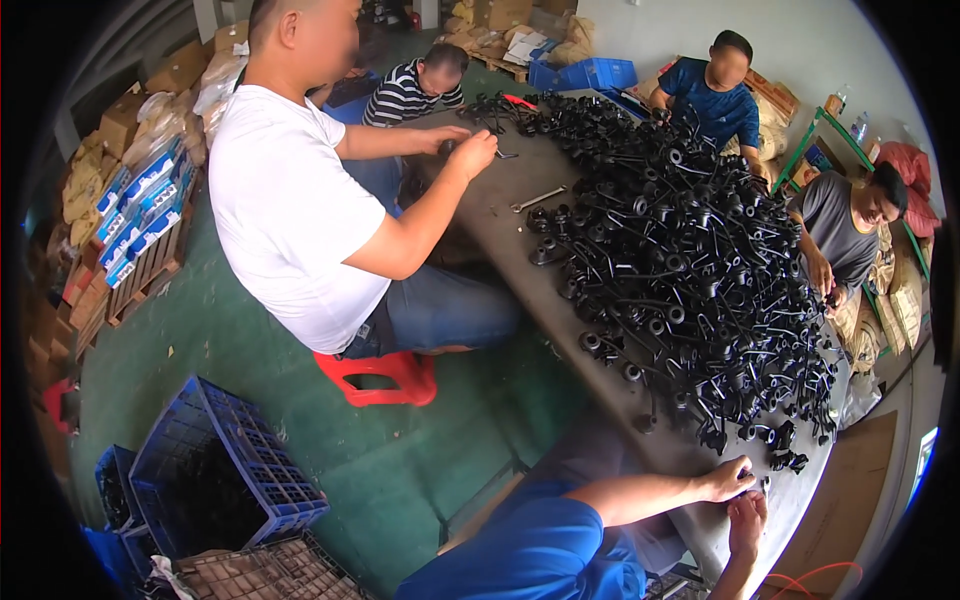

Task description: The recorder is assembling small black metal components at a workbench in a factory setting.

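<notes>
Table, one, grey-topped [530, 165]: ran away from where I stood, people seated along both sides.
Heap of black parts [690, 260], one: rod-like pieces with ringed ends, piled over most of the table, its near edge just beyond the wearer's hands.
Co-worker in a white shirt [290, 210]: sat across a corner of floor, hands raised over the table's left edge.
Crate, blue, slatted [262, 450]: stood on the green floor, dark contents inside.
Stool, red [400, 380]: under that co-worker.
Left hand [728, 480]: fingers curled, nearly closed, at the table's near end; grip too small to tell.
Right hand [746, 520]: just beside it, fingers bent; hold unclear.
Wrench, silver [539, 199]: lay left of the heap.
</notes>
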{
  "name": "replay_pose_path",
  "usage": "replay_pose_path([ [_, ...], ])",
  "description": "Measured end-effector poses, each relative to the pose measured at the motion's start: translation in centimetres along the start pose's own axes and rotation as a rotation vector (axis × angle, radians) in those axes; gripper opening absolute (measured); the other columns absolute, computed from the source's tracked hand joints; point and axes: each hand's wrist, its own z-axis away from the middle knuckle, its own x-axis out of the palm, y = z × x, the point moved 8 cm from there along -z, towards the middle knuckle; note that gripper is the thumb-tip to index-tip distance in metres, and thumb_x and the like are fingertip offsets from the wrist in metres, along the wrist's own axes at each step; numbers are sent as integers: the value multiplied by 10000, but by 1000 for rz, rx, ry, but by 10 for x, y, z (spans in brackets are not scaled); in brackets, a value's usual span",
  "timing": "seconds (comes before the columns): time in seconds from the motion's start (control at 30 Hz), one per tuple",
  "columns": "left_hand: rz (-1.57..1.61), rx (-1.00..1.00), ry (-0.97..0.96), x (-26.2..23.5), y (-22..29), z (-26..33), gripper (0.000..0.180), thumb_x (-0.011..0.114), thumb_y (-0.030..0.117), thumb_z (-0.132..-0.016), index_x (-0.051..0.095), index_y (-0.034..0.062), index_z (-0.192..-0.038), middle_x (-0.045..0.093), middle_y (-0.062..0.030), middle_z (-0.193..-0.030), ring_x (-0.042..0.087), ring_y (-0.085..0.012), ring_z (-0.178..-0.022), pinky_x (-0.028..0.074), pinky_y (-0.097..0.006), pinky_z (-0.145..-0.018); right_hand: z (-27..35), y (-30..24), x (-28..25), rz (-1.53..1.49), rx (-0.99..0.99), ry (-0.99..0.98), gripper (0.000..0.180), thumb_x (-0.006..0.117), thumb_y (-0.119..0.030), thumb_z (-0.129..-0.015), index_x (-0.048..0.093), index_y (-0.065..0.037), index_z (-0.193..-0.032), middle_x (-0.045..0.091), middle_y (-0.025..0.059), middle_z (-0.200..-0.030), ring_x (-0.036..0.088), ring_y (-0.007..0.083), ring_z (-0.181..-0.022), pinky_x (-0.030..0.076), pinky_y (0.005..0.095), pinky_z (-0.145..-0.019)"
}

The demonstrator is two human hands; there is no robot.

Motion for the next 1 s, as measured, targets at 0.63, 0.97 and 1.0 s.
replay_pose_path([
  [0.63,55,-21,57,-3,-2,-4,264,628,244,-884,523,14,-956,604,-149,-860,568,-199,-828,466,-351,-753,3,6,-6,-54,181,-43,120,520,-173,-965,579,-75,-929,592,42,-752,568,111,-627,458,244,-517],
  [0.97,261,-245,-62,4,2,-12,272,623,262,-884,537,26,-991,577,-79,-731,533,-120,-465,436,-265,-357,6,-5,-7,-209,-13,56,141,507,-176,-979,560,-55,-1030,632,45,-827,594,97,-686,499,207,-601],
  [1.0,245,-216,-30,-5,1,-14,259,615,251,-885,539,25,-987,579,-77,-739,538,-118,-460,436,-262,-353,8,-12,16,-222,63,37,143,513,-161,-973,555,-51,-1054,629,39,-837,598,96,-698,506,206,-621],
])
